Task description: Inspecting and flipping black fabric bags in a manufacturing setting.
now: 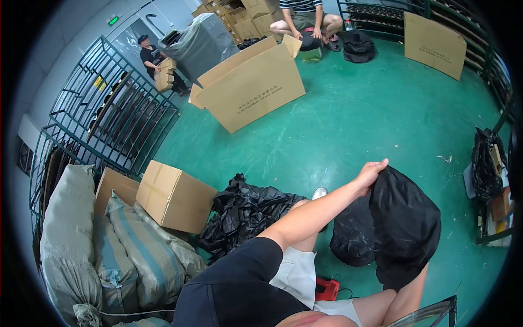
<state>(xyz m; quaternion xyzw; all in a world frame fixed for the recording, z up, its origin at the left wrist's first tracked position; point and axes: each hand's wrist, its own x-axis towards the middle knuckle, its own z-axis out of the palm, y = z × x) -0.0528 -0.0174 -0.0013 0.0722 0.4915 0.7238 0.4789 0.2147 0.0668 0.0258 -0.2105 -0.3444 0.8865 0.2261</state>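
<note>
Black sleeve (231, 283), left hand (371, 175) pinching black cloth (406, 218) by top edge, right hand covered, grip unclear

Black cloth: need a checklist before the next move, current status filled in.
1. Left hand gripping the black cloth: ok, at its upper corner.
2. Right hand's grip: cannot tell, hidden by the cloth.
3. Cloth spread flat: not ok, it hangs curved and creased.
4. Dark bundle on the floor fully visible: not ok, cloth partly covers it.
5. Red case apart from cloth in the picture: ok.
</note>
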